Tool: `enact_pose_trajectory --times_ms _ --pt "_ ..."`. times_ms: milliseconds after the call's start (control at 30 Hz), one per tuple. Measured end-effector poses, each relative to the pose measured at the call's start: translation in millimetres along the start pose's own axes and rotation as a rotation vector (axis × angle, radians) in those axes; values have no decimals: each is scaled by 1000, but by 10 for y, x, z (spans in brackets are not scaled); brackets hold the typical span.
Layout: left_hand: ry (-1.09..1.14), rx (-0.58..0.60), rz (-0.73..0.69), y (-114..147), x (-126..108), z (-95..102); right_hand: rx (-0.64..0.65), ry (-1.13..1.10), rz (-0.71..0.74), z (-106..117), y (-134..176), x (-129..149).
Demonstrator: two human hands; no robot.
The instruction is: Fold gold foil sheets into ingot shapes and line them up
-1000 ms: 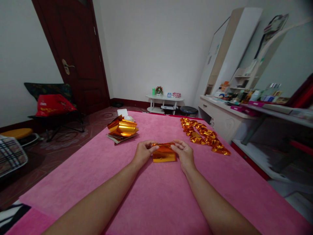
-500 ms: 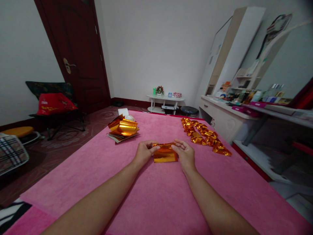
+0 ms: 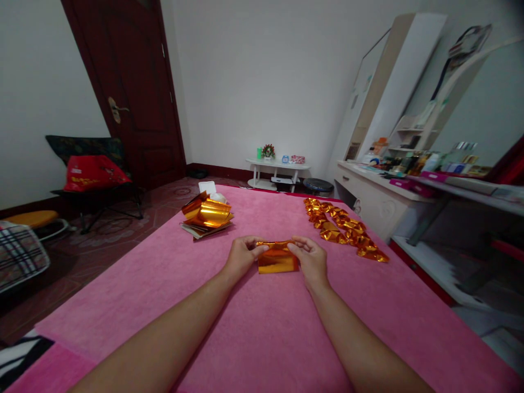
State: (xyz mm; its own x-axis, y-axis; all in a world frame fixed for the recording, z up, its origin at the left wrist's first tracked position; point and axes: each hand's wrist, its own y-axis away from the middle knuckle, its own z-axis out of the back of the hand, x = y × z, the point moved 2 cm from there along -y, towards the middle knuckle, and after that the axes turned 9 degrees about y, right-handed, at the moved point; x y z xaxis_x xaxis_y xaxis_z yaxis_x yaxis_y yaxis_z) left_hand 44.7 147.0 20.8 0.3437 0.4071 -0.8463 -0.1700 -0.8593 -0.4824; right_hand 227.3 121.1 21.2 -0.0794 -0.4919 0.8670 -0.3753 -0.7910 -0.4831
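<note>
A sheet of gold foil paper is stretched between my two hands just above the pink cloth. Its upper edge looks rolled or folded over. My left hand pinches the left end, thumb on top. The right end is pinched by my right hand, its thumb also on the foil. Ahead and to the left lies a stack of gold foil sheets, loosely curled. To the right, several folded gold foil pieces lie in rows on the cloth.
Behind the stack are a white box and a whitish round item. A white dresser crowded with bottles borders the right side. On the left stands a chair with a red bag. A small white table stands by the far wall.
The view has shifted very slightly. Both hands keep their pinch on the foil sheet, with hardly any visible movement.
</note>
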Motion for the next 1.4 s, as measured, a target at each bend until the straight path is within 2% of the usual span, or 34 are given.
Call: enact_pose_trajectory --times_ms 600,1167,1400 --pt "-226 -62 -137 -3 76 74 37 -26 5 -11 15 30" --pt "-344 -84 -220 17 4 63 30 -36 4 -12 18 29" --pt "-410 -139 -333 8 -76 65 26 -28 8 -7 22 30"
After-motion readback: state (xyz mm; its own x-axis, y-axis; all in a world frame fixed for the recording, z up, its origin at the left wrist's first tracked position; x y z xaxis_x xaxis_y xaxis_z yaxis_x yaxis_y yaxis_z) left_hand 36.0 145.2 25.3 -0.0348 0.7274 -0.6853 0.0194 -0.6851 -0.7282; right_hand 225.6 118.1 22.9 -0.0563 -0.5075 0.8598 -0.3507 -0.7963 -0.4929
